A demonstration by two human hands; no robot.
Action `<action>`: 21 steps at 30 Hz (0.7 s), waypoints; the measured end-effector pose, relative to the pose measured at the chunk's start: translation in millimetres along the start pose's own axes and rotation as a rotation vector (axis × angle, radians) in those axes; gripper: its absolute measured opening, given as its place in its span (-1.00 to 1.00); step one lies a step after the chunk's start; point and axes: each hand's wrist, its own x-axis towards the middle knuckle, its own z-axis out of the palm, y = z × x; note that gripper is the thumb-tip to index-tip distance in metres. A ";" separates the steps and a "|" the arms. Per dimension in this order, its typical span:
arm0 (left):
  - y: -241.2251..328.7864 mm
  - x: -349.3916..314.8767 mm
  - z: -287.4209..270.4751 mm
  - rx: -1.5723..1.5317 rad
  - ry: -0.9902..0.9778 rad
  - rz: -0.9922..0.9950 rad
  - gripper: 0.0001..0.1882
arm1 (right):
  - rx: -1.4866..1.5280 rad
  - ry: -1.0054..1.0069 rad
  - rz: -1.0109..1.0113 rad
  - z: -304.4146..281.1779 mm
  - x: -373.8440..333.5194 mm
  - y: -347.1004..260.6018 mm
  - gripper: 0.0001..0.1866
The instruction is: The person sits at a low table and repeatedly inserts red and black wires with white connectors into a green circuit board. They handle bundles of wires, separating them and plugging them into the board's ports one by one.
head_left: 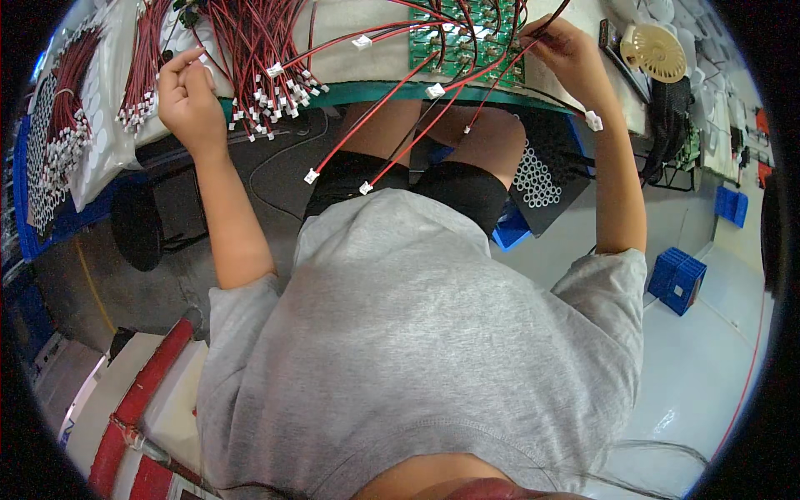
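My left hand (190, 96) is raised at the table's front edge, its fingers curled together beside the bundles of red-and-black wires (250, 33). What is pinched in it, if anything, is too small to make out. White connectors (271, 100) cap the near ends of those wires. My right hand (567, 52) is closed at the right side of a green circuit board panel (423, 50), its fingertips pinching a red-and-black wire (542, 32). Several wires run from the panel toward me, and their white connectors (365, 188) hang over the table edge above my lap.
On the left lies another wire bundle (65, 100) by a white plastic sheet (104, 125). At the right are a round cream fan-like piece (654, 52) and a dark long tray (625, 62). Blue crates (677, 282) stand on the floor. A red-and-white frame (150, 375) is at lower left.
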 end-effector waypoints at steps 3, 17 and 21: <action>-1.8 0.7 -0.2 -0.034 -0.006 -0.007 -0.88 | -0.152 0.014 -0.064 1.7 0.2 -5.1 -0.90; -4.6 1.6 -0.7 -0.078 -0.009 -0.024 -0.89 | -0.613 -0.018 -0.232 9.2 5.9 -21.8 -0.83; -3.8 0.9 -1.3 -0.097 -0.016 -0.018 -0.89 | -0.154 -0.098 0.089 -7.9 -1.5 -19.0 -0.90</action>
